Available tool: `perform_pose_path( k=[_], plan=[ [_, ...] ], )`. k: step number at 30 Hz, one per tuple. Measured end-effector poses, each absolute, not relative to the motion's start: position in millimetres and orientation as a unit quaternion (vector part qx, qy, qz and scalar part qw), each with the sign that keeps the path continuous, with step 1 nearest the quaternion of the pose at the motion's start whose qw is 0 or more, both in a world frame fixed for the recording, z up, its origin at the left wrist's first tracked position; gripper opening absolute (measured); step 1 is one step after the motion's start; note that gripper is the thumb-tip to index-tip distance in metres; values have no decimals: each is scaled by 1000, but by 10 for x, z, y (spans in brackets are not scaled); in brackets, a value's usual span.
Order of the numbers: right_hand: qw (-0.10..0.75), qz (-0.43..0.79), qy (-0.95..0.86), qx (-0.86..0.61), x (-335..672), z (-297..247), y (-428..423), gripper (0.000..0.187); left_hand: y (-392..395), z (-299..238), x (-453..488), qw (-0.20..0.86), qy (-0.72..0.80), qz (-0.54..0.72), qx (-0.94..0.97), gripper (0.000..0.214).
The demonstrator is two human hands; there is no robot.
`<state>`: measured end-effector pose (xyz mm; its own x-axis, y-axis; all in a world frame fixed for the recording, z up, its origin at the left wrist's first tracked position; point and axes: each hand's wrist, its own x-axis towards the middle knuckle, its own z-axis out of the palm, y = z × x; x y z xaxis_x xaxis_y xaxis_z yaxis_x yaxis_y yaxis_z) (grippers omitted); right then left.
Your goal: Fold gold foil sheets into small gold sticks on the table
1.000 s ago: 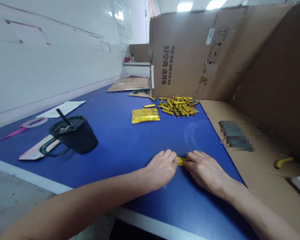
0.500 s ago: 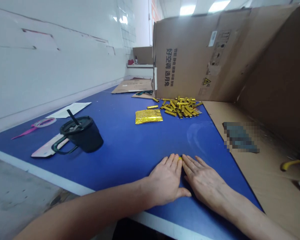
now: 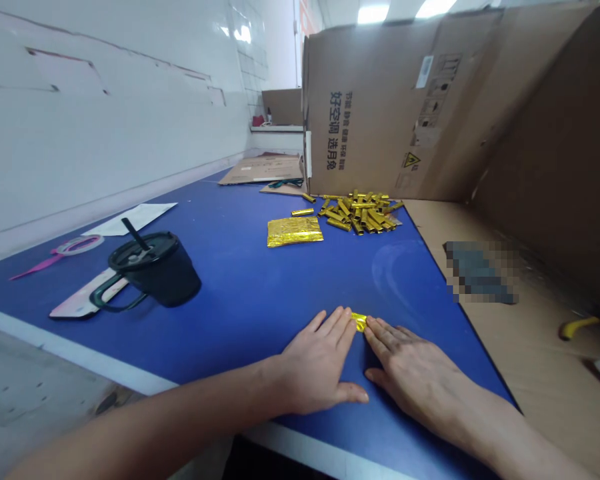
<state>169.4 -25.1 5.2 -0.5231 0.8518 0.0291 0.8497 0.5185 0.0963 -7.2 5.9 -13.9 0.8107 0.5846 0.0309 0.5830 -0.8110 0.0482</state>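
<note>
Both my hands lie flat on the blue table (image 3: 240,293), fingers stretched forward and side by side. My left hand (image 3: 317,363) and my right hand (image 3: 413,377) press their fingertips on a small gold foil roll (image 3: 359,321), which peeks out between them. Farther back lies a flat stack of gold foil sheets (image 3: 294,231) and, beyond it, a pile of several finished gold foil rolls (image 3: 360,212).
A black lidded cup with a straw (image 3: 153,267) lies on its side at left, over a pink-edged card (image 3: 80,301). Pink scissors and a tape ring (image 3: 70,248) and white paper (image 3: 130,217) are farther left. Large cardboard boxes (image 3: 395,107) wall off the back and right.
My hands went from pinching the gold roll to lying flat over it, then slid back slightly so more of the roll shows at my fingertips.
</note>
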Motion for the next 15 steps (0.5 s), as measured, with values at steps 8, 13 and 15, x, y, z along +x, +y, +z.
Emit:
perform_pose_path(
  k=[8, 13, 15],
  plan=[
    [38, -2, 859, 510, 1689, 138, -209, 53, 58, -106, -234, 21, 314, 17, 949, 80],
    [20, -43, 857, 513, 1723, 145, -156, 59, 80, -106, -209, -4, 326, 21, 945, 84],
    [-3, -57, 857, 511, 1742, 132, -143, 61, 95, -87, -173, -26, 341, 31, 939, 82]
  ],
)
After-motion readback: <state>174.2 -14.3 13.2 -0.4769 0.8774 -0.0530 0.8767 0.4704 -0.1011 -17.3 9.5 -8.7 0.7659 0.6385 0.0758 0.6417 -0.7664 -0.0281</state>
